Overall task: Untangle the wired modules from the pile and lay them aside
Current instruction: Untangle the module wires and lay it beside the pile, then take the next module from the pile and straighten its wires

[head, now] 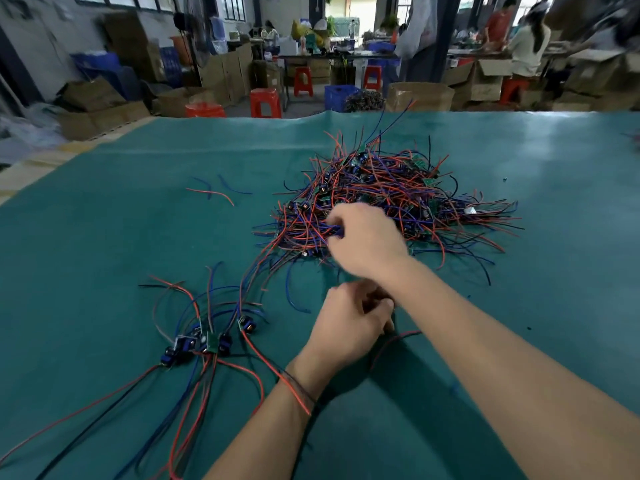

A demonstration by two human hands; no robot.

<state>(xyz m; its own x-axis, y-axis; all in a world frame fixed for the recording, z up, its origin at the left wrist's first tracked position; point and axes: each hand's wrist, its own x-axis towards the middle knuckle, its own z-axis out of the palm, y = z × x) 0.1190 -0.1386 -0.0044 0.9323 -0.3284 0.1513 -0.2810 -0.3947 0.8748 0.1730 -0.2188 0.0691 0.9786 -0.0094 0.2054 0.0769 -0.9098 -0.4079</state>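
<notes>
- The pile (pixel 384 199) of wired modules sits on the green counter (pixel 104 220), right of centre and towards its far edge, a rounded heap of red, blue and black leads with no single long axis; stray ends stick out on all sides, a few standing up at the far side.
- The right hand (pixel 367 244) reaches into the pile's near left edge, its fingers (pixel 334 233) curled and pinching blue and red wires there.
- The left hand (pixel 349 323) rests just nearer, below the right forearm, its fingers (pixel 377 303) curled into a loose fist; whether they grip a wire cannot be told.
- The sorted modules (pixel 204 341) lie aside at the near left, well apart from the pile, small boards bunched together.
- Their leads run lengthwise near to far: one fan towards the pile, the other towards the counter's near edge.
- One red wire (pixel 277 372) crosses the left wrist.
- Three loose wires (pixel 216 192), red and blue, lie left of the pile.
</notes>
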